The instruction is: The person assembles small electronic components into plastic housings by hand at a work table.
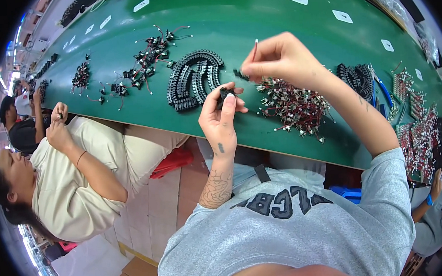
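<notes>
My left hand is closed on a small black plastic part, with the thumb pressed over it. Just right of it and slightly higher, my right hand pinches a thin red wire with a white tip sticking up. A small dark piece shows below those fingertips; whether it is joined to the wire I cannot tell. Under my right forearm lies a heap of red-and-black wires with white connectors. Curved rows of black plastic parts stand left of my left hand.
Wired black parts lie in loose clusters farther left on the green table. At right are more black parts, blue-handled pliers and bundled wires. A co-worker sits close at my left; another person's hand shows far right.
</notes>
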`<control>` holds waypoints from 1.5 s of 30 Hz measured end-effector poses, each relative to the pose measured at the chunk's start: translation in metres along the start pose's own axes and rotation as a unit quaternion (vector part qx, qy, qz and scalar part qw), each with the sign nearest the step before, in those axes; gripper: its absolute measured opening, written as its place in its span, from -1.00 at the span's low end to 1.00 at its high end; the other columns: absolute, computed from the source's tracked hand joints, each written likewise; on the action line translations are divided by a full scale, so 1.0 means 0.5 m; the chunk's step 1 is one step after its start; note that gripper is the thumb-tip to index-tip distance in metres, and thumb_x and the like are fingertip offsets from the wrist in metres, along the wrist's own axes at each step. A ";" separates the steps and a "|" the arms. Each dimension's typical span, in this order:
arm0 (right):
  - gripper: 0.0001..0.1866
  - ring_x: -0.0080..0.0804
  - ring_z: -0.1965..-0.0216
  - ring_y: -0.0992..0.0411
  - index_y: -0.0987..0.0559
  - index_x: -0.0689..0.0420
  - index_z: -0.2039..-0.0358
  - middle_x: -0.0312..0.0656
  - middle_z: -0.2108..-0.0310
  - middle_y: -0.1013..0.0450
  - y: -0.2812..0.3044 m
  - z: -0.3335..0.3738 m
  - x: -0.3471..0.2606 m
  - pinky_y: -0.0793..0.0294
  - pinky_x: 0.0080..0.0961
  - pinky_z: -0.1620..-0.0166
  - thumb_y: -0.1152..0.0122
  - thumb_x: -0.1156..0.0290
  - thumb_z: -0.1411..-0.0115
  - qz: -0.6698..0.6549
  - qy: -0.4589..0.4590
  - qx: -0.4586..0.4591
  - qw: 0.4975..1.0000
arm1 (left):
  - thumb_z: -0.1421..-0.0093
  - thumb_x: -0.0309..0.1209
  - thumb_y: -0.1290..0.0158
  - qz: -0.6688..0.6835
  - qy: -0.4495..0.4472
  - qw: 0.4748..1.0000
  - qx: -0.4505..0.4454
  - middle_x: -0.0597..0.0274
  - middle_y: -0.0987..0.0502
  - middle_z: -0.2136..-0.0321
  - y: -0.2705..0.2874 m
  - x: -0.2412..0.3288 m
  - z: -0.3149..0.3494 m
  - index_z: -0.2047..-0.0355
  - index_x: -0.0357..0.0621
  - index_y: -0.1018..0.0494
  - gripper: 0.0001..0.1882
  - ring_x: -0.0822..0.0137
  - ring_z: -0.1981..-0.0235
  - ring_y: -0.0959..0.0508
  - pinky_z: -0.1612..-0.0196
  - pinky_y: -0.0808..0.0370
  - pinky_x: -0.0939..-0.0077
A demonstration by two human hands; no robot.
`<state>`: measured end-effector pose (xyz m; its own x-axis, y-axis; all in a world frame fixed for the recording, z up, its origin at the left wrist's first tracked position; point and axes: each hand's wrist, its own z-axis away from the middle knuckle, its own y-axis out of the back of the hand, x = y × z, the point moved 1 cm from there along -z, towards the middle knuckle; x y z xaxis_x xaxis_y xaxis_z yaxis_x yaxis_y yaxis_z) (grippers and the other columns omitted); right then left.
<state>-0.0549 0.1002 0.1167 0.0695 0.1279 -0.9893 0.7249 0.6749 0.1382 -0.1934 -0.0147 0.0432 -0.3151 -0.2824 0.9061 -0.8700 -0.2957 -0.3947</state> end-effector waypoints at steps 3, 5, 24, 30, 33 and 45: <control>-0.86 -0.65 0.57 -0.39 -0.65 0.26 0.45 -0.22 0.58 -0.53 0.002 -0.082 -0.022 -0.37 -0.74 0.47 -0.27 0.44 -0.07 0.094 0.085 0.020 0.992 | -0.22 -0.53 0.00 -0.047 0.022 0.998 -0.027 0.10 -0.45 0.22 0.011 -0.005 -0.002 0.06 -0.35 -0.41 -0.72 0.43 0.39 -0.47 0.35 -0.53 0.63; -0.81 -0.62 0.55 -0.40 -0.66 0.26 0.37 -0.22 0.54 -0.55 -0.009 -0.158 -0.016 -0.42 -0.68 0.44 -0.26 0.40 -0.08 0.167 0.141 0.062 0.974 | -0.22 -0.53 0.00 -0.053 0.027 0.998 -0.033 0.10 -0.45 0.22 0.011 -0.008 -0.003 0.06 -0.34 -0.42 -0.72 0.43 0.38 -0.47 0.35 -0.53 0.63; -0.82 -0.46 0.41 -0.37 -0.63 0.21 0.32 -0.24 0.35 -0.48 0.033 -0.101 0.137 -0.41 -0.53 0.32 -0.25 0.53 0.01 0.401 0.203 -0.116 0.886 | -0.23 -0.54 0.01 -0.037 0.030 0.998 -0.041 0.04 -0.45 0.17 0.022 -0.035 -0.033 0.00 -0.31 -0.32 -0.67 0.35 0.27 -0.50 0.26 -0.51 0.58; -0.83 -0.50 0.46 -0.33 -0.65 0.19 0.30 -0.26 0.39 -0.47 0.028 -0.064 0.082 -0.33 -0.60 0.38 -0.25 0.53 -0.05 0.236 0.166 -0.058 0.956 | -0.25 -0.49 0.02 -0.029 0.036 0.998 -0.052 0.04 -0.45 0.16 0.017 -0.037 -0.033 -0.01 -0.32 -0.34 -0.68 0.33 0.22 -0.50 0.20 -0.52 0.56; -0.84 -0.53 0.50 -0.30 -0.66 0.18 0.30 -0.28 0.43 -0.47 0.021 -0.031 0.071 -0.28 -0.64 0.43 -0.26 0.53 -0.06 0.197 0.166 -0.031 0.966 | -0.26 -0.47 0.02 -0.001 0.042 0.997 -0.057 0.04 -0.45 0.15 0.019 -0.039 -0.031 -0.02 -0.32 -0.34 -0.67 0.32 0.21 -0.50 0.17 -0.52 0.54; -0.83 -0.60 0.54 -0.27 -0.69 0.14 0.32 -0.30 0.45 -0.47 0.003 0.034 0.060 -0.21 -0.70 0.49 -0.30 0.56 -0.02 0.201 0.167 0.014 0.965 | -0.24 -0.50 0.00 0.014 0.035 0.997 -0.069 0.06 -0.46 0.14 0.010 -0.046 -0.021 -0.01 -0.35 -0.35 -0.67 0.32 0.17 -0.48 0.14 -0.51 0.52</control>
<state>-0.0403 0.0928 0.0867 0.1279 0.6065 -0.7847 0.7044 0.5015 0.5024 -0.1945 0.0000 0.0218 -0.3612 -0.2233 0.9054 -0.9031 -0.1582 -0.3993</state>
